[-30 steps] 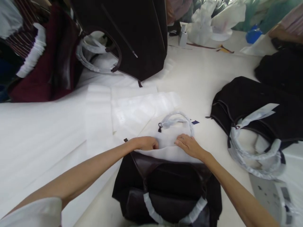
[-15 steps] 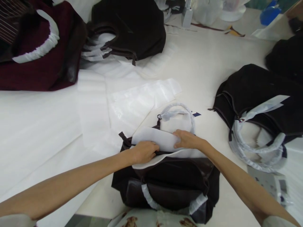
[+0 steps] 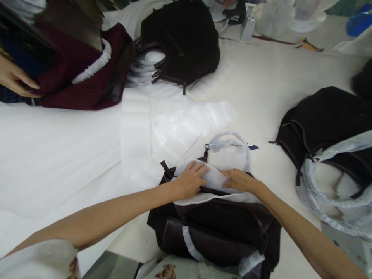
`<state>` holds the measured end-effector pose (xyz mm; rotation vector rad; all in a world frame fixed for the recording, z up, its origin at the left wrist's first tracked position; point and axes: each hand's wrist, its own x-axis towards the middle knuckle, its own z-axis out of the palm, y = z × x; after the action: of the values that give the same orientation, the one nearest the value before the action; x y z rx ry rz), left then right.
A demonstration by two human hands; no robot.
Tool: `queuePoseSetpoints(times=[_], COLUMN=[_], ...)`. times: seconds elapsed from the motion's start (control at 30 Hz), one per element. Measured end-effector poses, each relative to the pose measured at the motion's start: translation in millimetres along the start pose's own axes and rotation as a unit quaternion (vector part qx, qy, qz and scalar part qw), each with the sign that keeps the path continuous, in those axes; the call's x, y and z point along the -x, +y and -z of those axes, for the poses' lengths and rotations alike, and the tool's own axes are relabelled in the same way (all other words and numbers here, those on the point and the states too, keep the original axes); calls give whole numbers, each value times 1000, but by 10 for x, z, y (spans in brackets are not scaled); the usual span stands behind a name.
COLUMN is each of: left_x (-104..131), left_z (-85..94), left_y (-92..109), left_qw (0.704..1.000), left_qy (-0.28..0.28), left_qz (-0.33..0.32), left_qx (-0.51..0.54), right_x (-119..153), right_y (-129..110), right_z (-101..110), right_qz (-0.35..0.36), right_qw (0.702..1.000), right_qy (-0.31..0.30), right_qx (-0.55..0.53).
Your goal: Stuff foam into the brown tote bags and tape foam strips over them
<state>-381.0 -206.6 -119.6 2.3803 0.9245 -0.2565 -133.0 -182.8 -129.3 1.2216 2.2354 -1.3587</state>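
Observation:
A dark brown handbag [image 3: 221, 224] lies in front of me with its mouth open toward the far side. White foam sheet [image 3: 215, 179] sticks out of the mouth, one part standing up and another folded over the near rim. My left hand [image 3: 190, 181] rests on the sheet at the mouth, fingers stretched and slightly apart. Farther right, my right hand [image 3: 238, 180] pinches the sheet between thumb and fingers. A plastic-wrapped far handle [image 3: 248, 157] stands behind the bag; the near handle [image 3: 190, 242], partly wrapped in white, hangs down its front.
Thin white foam sheets [image 3: 135, 131] are spread over the table at left. Another dark bag [image 3: 334, 116] with wrapped handles lies at right, and one more [image 3: 186, 42] at the back. At far left, another person's hand [image 3: 17, 79] touches a maroon bag [image 3: 87, 91].
My left hand's fingers have lifted and stretched out over the foam sheet. My right hand keeps its hold. The view has shifted left, and another person's hand now shows at the maroon bag.

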Motion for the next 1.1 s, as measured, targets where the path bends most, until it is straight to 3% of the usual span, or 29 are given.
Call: queuePoseSetpoints(times=[0.17,0.27,0.33,0.47,0.53,0.67,0.8,0.93,1.0,1.03,1.1], left_x=[-88,-165,-209,-239,-236,-244,-226,-70,37,83,137], left_z=[0,17,21,10,-4,-4,195,518,570,549,424], left_y=[-153,-234,-262,-269,-273,-347,-498,-632,-682,-704,-745], left_qw=[999,998,998,998,998,998,979,916,884,880,902], left_qy=[-33,-52,-48,-47,-46,-33,-55,-47,-26,-9,48], left_qz=[15,14,13,18,16,-13,-47,69,107,116,133], left_qx=[25,36,33,35,33,56,192,393,455,460,408], right_x=[-63,-23,119,634,867,978,773,608,557,536,504], right_y=[15,42,55,42,59,158,195,187,192,196,204], right_z=[24,83,87,-102,-257,-406,-216,-56,-68,-87,-123], right_qz=[26,4,-19,-18,-6,-52,-123,-161,-172,-175,-179], right_qw=[997,996,990,949,947,961,977,980,979,979,979], right_qy=[-23,-4,66,285,316,264,156,103,99,97,92], right_qx=[-64,-92,-122,-131,-60,67,79,59,49,45,39])
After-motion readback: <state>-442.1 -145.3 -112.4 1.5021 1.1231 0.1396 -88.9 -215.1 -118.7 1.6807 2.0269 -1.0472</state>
